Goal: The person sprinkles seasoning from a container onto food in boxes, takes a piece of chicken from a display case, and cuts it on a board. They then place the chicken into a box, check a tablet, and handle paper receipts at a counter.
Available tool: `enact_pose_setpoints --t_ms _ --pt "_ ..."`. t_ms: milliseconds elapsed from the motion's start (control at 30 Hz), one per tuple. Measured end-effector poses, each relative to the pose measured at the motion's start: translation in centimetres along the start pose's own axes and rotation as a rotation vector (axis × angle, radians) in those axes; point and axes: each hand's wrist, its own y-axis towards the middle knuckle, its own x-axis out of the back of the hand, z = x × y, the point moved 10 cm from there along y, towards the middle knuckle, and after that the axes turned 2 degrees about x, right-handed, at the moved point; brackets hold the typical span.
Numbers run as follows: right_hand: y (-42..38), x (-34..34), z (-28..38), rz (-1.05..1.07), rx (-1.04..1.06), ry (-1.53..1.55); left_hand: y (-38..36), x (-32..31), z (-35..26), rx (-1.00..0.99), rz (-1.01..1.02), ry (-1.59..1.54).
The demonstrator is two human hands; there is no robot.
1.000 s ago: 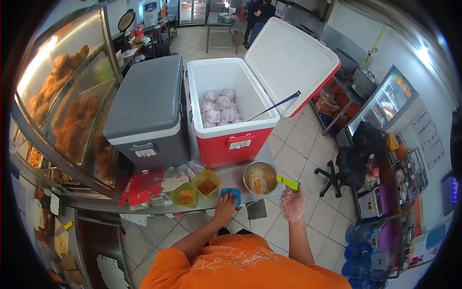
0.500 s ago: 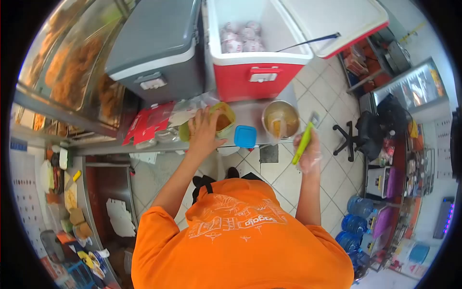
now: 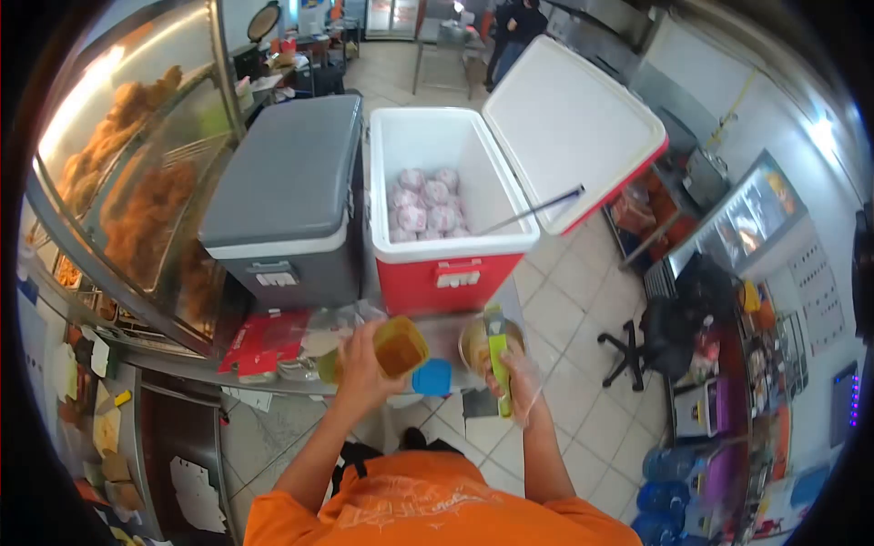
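Gripping the yellow-green tub [image 3: 401, 348] of brown powder by its L side, L hand [image 3: 362, 375] is closed on it; prev. frame, hand was spread over the tubs. R hand [image 3: 521, 378], in clear plastic glove, is closed round green tool [image 3: 499, 364], moved L to the metal bowl [image 3: 475, 344] since then. Tool's long axis runs near–far, head pointing away twd. coolers. Blue lid [image 3: 432, 376] sits btwn. tub & bowl, nr. the counter's front edge. R of bowl, counter ends, open floor beyond. Behind: red cooler [image 3: 455, 284], lid open, w/ wrapped balls [image 3: 426, 205]; grey cooler [image 3: 282, 177] shut.
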Motion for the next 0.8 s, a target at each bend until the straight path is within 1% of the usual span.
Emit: enact_pose_setpoints --t_ms 67,100,167,200,233,267,300,333,367,400,467,500,533,567,600,633,667,733,767,800 --pt "0.9 -2.0 -0.5 0.09 -0.028 0.075 -1.0 2.4 -0.7 0.057 -0.027 -0.079" --pt "1.1 -3.5 -0.1 0.125 -0.043 0.052 -1.8 3.1 -0.4 0.064 -0.037 -0.074" --pt "2.0 -6.2 -0.1 0.151 -0.064 0.025 -3.3 5.4 1.2 0.116 -0.148 -0.396" --pt "2.2 -7.8 -0.3 0.164 -0.085 -0.001 -4.1 6.8 1.3 0.124 -0.157 -0.394" --pt "2.2 -9.9 -0.2 0.173 -0.09 -0.006 -5.2 9.1 1.1 0.105 -0.21 -0.344" --pt "2.0 -12.6 0.5 0.179 -0.065 0.086 -6.3 11.0 1.2 0.087 -0.265 -0.293" --pt "1.7 -15.3 1.1 0.186 -0.041 0.178 -7.6 11.9 2.3 0.095 -0.277 -0.292" --pt "1.3 -17.8 1.0 0.198 -0.049 0.167 -9.2 13.1 3.6 0.087 -0.318 -0.405" --pt "0.8 -20.9 1.1 0.261 -0.041 0.208 -10.9 14.4 4.7 0.084 -0.368 -0.517" --pt "0.1 -24.2 1.0 0.332 -0.047 0.246 -12.3 15.7 5.8 0.112 -0.402 -0.509" --pt "-2.1 -30.2 0.1 0.384 -0.045 0.19 -16.2 19.1 7.4 0.194 -0.428 -0.304" --pt "-3.3 -33.2 -1.0 0.449 -0.066 0.163 -17.7 20.6 8.2 0.212 -0.398 -0.248" --pt "-4.6 -36.7 -2.6 0.54 -0.031 0.182 -19.4 22.4 9.7 0.26 -0.383 -0.178" --pt "-6.4 -40.1 -4.2 0.58 -0.02 0.175 -22.1 24.6 10.8 0.275 -0.466 -0.137" --pt "-8.0 -43.2 -6.5 0.644 0.003 0.099 -24.8 26.8 11.5 0.284 -0.549 -0.086" --pt "-9.9 -47.0 -9.0 0.741 -0.028 0.122 -27.1 28.8 12.2 0.317 -0.578 -0.024" --pt "-11.7 -50.3 -12.0 0.83 -0.03 0.071 -29.8 30.7 12.8 0.328 -0.585 0.024" --pt "-15.5 -55.1 -17.4 0.793 -0.042 -0.088 -35.3 34.6 14.2 0.447 -0.655 0.074" --pt "-16.6 -56.8 -20.1 0.829 -0.069 -0.106 -37.3 36.0 14.8 0.478 -0.677 0.092" --pt "-17.7 -58.7 -22.7 0.955 0.091 -0.336 -39.5 37.1 15.5 0.504 -0.707 0.099"
